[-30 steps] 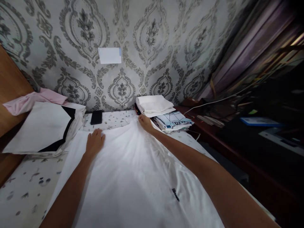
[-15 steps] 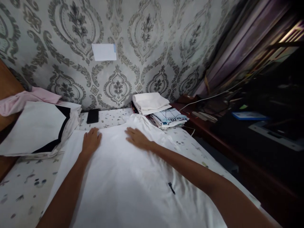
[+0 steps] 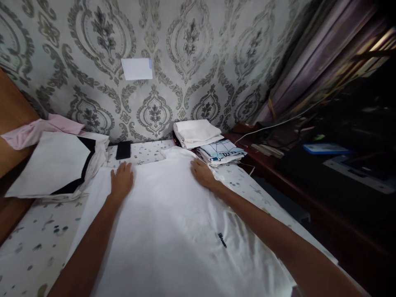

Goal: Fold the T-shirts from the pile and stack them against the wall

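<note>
A white T-shirt (image 3: 154, 231) lies spread over the bed, with a small dark print near its right side. My left hand (image 3: 122, 180) rests flat on its upper left part, fingers stretched away from me. Near the collar on the right, my right hand (image 3: 202, 173) lies on the fabric with its fingers extended. Neither hand grips the cloth. Under my right forearm the shirt shows wrinkles, while its middle looks smooth.
Folded white cloth (image 3: 198, 133) and a printed folded garment (image 3: 223, 151) are stacked against the wall. A black phone (image 3: 123, 150) lies left of them. Piled white and black clothes (image 3: 58, 163) sit at left, below a pink cloth (image 3: 40, 128). A dark desk (image 3: 297, 198) stands at right.
My right hand has slid to the right across the shirt, toward the collar's right side. My left hand has stayed in nearly the same place. The shirt's upper right looks flatter.
</note>
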Tool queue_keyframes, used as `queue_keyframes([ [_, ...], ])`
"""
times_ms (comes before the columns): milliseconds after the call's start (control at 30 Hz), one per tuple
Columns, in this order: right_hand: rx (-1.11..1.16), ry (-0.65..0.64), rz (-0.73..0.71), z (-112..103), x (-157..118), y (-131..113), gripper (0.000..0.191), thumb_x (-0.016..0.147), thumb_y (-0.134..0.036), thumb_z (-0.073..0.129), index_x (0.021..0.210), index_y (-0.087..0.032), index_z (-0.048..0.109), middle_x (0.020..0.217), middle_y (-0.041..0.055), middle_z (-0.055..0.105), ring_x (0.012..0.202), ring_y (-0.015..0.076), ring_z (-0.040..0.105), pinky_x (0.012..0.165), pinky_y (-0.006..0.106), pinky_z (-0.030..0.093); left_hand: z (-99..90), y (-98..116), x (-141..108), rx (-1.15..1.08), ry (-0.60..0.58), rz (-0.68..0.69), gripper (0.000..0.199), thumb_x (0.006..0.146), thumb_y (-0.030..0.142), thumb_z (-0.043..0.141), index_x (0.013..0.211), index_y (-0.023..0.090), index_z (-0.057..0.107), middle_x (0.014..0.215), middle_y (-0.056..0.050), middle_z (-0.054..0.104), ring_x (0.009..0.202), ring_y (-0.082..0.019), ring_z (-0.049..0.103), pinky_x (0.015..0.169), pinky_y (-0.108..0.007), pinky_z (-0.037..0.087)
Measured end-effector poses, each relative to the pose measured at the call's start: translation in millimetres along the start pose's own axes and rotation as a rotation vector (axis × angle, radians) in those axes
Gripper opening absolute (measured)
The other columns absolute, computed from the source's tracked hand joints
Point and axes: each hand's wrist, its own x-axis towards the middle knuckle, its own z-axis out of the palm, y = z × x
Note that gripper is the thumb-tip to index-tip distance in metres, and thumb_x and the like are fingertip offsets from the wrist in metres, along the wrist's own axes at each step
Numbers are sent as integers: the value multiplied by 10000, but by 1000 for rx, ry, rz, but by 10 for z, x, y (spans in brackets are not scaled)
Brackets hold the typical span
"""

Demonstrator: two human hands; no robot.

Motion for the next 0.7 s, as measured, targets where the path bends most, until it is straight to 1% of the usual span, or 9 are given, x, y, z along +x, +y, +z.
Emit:
queue_keyframes([
  [67, 21, 10, -64, -42, -48, -50, 364, 960, -183, 445, 1291, -124, 584, 1465, 192, 520, 1382, 274, 461, 1153, 463, 360, -52, 104, -13, -35, -33, 151, 430, 951, 173, 353, 1312, 166, 586, 1450, -165, 542, 1343, -297, 487, 1148, -521, 341],
  [133, 52, 6, -158, -81, -126, -111, 349, 955, -203, 476, 1276, -151, 602, 1487, 178, 505, 1390, 274, 449, 1142, 468, 368, -94, 220, 1, -124, -130, 344, 386, 945, 172, 368, 1203, 199, 654, 1311, -121, 632, 1221, -257, 563, 1093, -435, 417],
  [200, 88, -4, -250, -119, -216, -165, 314, 970, -236, 464, 1230, -166, 626, 1445, 169, 545, 1350, 272, 486, 1108, 461, 399, -123, 322, 53, -194, -227, 466, 356, 946, 185, 380, 1143, 222, 673, 1214, -88, 661, 1152, -233, 582, 1031, -385, 463],
  [267, 124, -19, -288, -165, -296, -202, 297, 978, -236, 429, 1176, -158, 636, 1316, 171, 625, 1239, 271, 561, 1037, 441, 449, -140, 396, 151, -187, -279, 456, 344, 946, 193, 384, 1143, 219, 664, 1199, -86, 655, 1150, -237, 576, 1005, -379, 469],
  [367, 159, -37, -250, -242, -366, -254, 270, 945, -184, 416, 1088, -151, 643, 1111, 156, 683, 1061, 263, 618, 928, 412, 494, -130, 483, 370, -120, -292, 345, 363, 962, 207, 348, 1196, 186, 624, 1243, -116, 632, 1180, -268, 558, 987, -404, 462],
  [433, 169, -33, -263, -277, -390, -323, 255, 938, -177, 417, 1040, -152, 649, 1145, 167, 675, 1085, 266, 611, 945, 423, 485, -93, 556, 538, -102, -297, 320, 363, 967, 232, 348, 1228, 176, 595, 1269, -127, 622, 1197, -282, 547, 975, -412, 459],
  [500, 183, -16, -325, -285, -413, -435, 250, 949, -197, 429, 1045, -150, 655, 1254, 182, 645, 1188, 275, 579, 1013, 442, 455, -38, 650, 697, -93, -319, 325, 320, 941, 262, 422, 1192, 180, 603, 1249, -124, 635, 1176, -285, 558, 951, -399, 463],
  [600, 232, -14, -428, -258, -473, -635, 262, 965, -246, 467, 1130, -158, 651, 1362, 182, 597, 1306, 278, 515, 1077, 452, 417, 36, 787, 888, -80, -382, 336, 203, 831, 237, 558, 1007, 184, 645, 1070, -96, 692, 1004, -265, 621, 855, -361, 482],
  [700, 268, -52, -465, -217, -559, -781, 296, 981, -274, 473, 1216, -189, 632, 1394, 164, 582, 1325, 263, 505, 1088, 454, 403, 66, 847, 985, -88, -391, 351, 139, 793, 194, 549, 906, 196, 630, 971, -67, 697, 923, -240, 625, 814, -338, 474],
])
